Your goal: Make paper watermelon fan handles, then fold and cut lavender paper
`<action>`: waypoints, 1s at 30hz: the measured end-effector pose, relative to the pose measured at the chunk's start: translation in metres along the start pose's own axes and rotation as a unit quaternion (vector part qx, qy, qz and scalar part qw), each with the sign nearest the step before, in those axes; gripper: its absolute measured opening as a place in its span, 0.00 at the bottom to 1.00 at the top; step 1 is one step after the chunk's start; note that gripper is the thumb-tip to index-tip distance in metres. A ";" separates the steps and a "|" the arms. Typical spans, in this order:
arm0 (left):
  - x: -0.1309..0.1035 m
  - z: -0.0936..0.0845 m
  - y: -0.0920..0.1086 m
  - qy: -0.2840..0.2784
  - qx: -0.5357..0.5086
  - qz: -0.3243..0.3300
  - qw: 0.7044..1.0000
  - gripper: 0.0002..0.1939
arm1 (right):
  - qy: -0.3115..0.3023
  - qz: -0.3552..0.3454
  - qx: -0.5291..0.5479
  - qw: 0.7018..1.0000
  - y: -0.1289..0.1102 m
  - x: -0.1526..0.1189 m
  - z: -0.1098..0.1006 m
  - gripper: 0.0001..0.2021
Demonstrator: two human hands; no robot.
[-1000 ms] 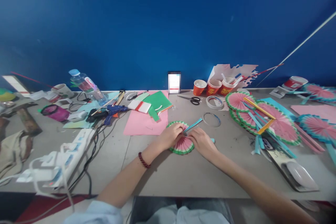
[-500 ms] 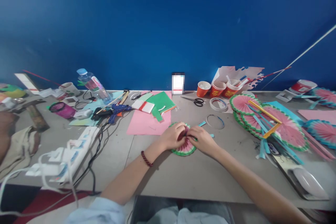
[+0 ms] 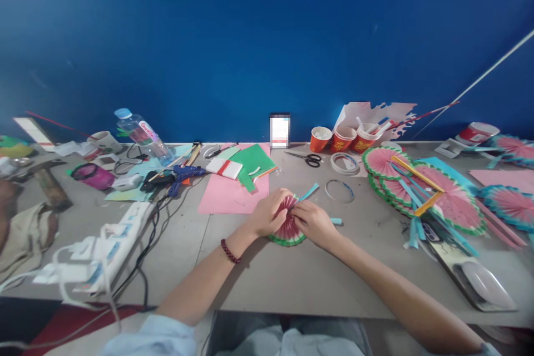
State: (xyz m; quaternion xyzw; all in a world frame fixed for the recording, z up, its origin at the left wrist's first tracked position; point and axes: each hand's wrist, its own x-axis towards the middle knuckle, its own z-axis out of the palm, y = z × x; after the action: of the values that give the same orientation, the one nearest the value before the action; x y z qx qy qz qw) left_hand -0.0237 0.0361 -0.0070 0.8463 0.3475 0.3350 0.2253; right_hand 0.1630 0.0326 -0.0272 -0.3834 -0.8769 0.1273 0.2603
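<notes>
While left hand (image 3: pixel 270 213), right hand (image 3: pixel 314 223) pinch pleated fan (image 3: pixel 289 232), near table edge (image 3: pixel 287 307) lies well apart.

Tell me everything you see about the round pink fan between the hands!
The fan looks like watermelon: pink pleats spreading from the middle, a green zigzag rim. It seems to be folded paper, opened out on the gray table. The left hand and right hand touch it, hiding some.

- Left hand (image 3: pixel 270 214) and right hand (image 3: pixel 314 224) partly hide the round pink-and-green pleated paper fan (image 3: pixel 288 233).
- Black-framed white rectangular screen (image 3: pixel 280 131): blurred, unreadable.
- Nearer blue-edged pink pleated paper fan (image 3: pixel 512 206): cut off at right.
</notes>
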 end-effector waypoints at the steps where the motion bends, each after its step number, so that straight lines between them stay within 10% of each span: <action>1: 0.000 0.001 -0.001 0.033 0.019 -0.004 0.999 0.18 | 0.015 0.010 0.008 1.000 0.000 -0.001 -0.001 0.12; 8: 0.007 0.007 -0.007 0.226 -0.083 -0.142 0.960 0.29 | 0.162 0.079 0.062 0.982 0.006 -0.003 -0.007 0.09; 12: 0.010 0.011 -0.004 0.163 -0.243 -0.248 0.923 0.20 | 0.169 0.083 0.058 0.980 0.004 -0.003 -0.007 0.10; 30: 0.009 0.009 0.003 0.121 -0.432 -0.281 0.848 0.22 | 0.190 0.033 0.025 0.981 0.005 -0.004 -0.010 0.09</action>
State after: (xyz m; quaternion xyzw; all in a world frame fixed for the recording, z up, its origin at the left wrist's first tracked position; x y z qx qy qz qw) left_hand -0.0116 0.0398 -0.0076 0.4821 0.4152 0.4733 0.6093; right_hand 0.1737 0.0337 -0.0222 -0.4225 -0.7950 0.0821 0.4275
